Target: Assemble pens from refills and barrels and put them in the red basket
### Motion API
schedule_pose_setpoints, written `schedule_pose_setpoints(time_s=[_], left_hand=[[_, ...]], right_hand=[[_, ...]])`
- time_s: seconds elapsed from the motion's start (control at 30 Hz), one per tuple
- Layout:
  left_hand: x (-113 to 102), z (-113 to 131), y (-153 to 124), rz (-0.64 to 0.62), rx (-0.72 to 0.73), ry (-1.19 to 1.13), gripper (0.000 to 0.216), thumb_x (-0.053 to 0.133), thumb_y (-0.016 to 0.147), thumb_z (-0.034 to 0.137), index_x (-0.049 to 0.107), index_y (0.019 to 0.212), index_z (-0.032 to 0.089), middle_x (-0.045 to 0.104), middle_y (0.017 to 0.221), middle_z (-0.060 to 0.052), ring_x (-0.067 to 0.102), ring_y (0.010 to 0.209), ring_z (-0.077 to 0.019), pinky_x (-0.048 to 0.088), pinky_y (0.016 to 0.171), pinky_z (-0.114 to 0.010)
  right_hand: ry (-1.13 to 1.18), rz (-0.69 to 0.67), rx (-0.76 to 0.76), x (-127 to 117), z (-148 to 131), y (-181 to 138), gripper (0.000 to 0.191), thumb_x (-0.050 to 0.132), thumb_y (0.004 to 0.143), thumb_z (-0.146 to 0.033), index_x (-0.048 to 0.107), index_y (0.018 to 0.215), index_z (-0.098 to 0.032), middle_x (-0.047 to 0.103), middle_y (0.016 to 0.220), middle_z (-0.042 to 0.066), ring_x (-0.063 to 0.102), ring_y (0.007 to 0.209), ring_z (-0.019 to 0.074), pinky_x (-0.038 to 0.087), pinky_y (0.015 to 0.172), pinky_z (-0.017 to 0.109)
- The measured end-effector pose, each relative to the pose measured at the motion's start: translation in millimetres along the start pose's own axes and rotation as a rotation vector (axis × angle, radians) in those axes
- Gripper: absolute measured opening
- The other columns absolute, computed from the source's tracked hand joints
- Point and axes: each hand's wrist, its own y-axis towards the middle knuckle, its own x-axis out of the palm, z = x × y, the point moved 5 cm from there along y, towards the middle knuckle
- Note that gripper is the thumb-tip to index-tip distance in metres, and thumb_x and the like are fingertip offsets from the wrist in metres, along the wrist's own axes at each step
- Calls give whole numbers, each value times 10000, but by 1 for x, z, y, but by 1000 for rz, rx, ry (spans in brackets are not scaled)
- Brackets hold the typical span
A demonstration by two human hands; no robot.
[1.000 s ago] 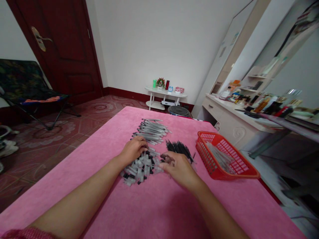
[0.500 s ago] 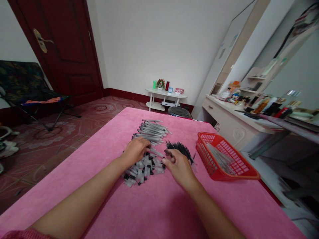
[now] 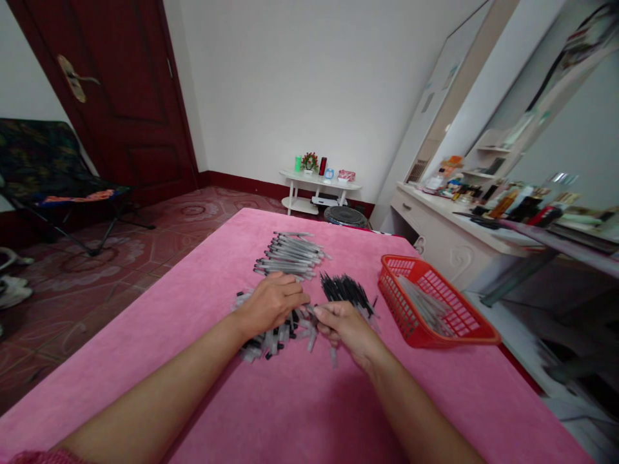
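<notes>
My left hand (image 3: 273, 301) is closed above a heap of clear pen caps (image 3: 275, 341) with black parts, its fingers pinched round a slim pen that they mostly hide. My right hand (image 3: 344, 324) meets it at the fingertips, pinching what looks like a pen cap (image 3: 312, 310) at the pen's end. Beyond the left hand lies a row of clear pens (image 3: 293, 254), side by side. Slim pieces with black pointed ends (image 3: 345, 290) form a bundle past the right hand. One loose clear cap (image 3: 333, 357) is just below the right hand.
A red plastic basket (image 3: 411, 325) with clear tubes (image 3: 428, 306) in it stands on the right of the pink-covered table (image 3: 271, 412). Farther right is a dresser (image 3: 449, 225) crowded with bottles. A folding chair (image 3: 58, 174) and a low white stand (image 3: 300, 205) are beyond the table.
My hands have come together at the fingertips. The right hand has moved slightly left and down, and the pen in the left hand is now mostly hidden. A cap shows below the right hand.
</notes>
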Motion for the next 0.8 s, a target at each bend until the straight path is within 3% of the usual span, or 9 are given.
schedule_pose_setpoints(time_s=[0.1, 0.17, 0.23, 0.3, 0.4, 0.5, 0.63, 0.7, 0.8], left_hand=[[3, -4, -5, -40, -17, -21, 219, 420, 891, 262, 629, 923, 204, 609, 747, -41, 505, 731, -162, 325, 673, -299], [5, -16, -11, -35, -88, -52, 228, 412, 879, 261, 620, 818, 190, 600, 699, -32, 515, 686, -159, 333, 646, -287], [2, -35, -17, 29, -249, -99, 265, 405, 874, 279, 581, 705, 178, 561, 617, -18, 504, 613, -148, 329, 597, -267], [-6, -55, -24, 192, -458, -238, 294, 386, 892, 308, 555, 692, 173, 547, 611, -8, 502, 596, -135, 338, 583, -249], [-15, -71, -28, 520, -693, -663, 266, 373, 910, 358, 524, 789, 176, 542, 646, 7, 508, 596, -113, 377, 578, -223], [-8, -66, -20, 699, -752, -1164, 191, 504, 856, 381, 463, 894, 198, 586, 729, 17, 565, 624, -105, 443, 618, -225], [9, -50, -9, 697, -783, -1614, 289, 649, 767, 336, 431, 899, 198, 653, 955, -46, 653, 882, -176, 484, 825, -332], [15, -43, -8, 661, -790, -1700, 294, 660, 763, 320, 435, 904, 195, 653, 1017, -65, 647, 957, -203, 479, 863, -360], [22, -35, -8, 590, -820, -1725, 286, 646, 780, 315, 428, 924, 201, 653, 1052, -71, 661, 939, -210, 520, 791, -339]], right_hand=[[-328, 99, -168, -5, -16, -5, 379, 507, 807, -380, 432, 501, -170, 387, 472, -41, 336, 454, 78, 233, 472, 220], [-611, 204, -273, -11, -28, -10, 318, 507, 814, -296, 524, 528, -159, 501, 526, -10, 453, 547, 107, 280, 539, 227], [-817, 302, -342, -17, -38, -15, 235, 511, 819, -251, 631, 635, -170, 620, 654, 21, 539, 661, 137, 317, 612, 236], [-888, 360, -365, -20, -42, -17, 208, 507, 833, -251, 683, 741, -188, 675, 767, 42, 580, 735, 156, 344, 664, 241], [-845, 348, -333, -16, -35, -13, 184, 536, 826, -275, 702, 792, -203, 693, 804, 46, 601, 736, 164, 378, 674, 245], [-741, 294, -319, -3, -24, -7, 179, 637, 745, -271, 702, 902, -216, 691, 844, 39, 604, 747, 172, 414, 687, 258], [-445, 281, -308, 5, -18, -3, 291, 620, 742, -271, 648, 1022, -194, 680, 926, 45, 615, 813, 171, 459, 730, 269], [-281, 239, -266, 5, -15, -1, 228, 535, 809, -317, 640, 941, -165, 675, 827, 42, 615, 710, 149, 470, 645, 247], [-140, 208, -214, 3, -14, 0, 322, 442, 862, -398, 609, 756, -143, 606, 618, 16, 537, 494, 114, 409, 478, 217]])
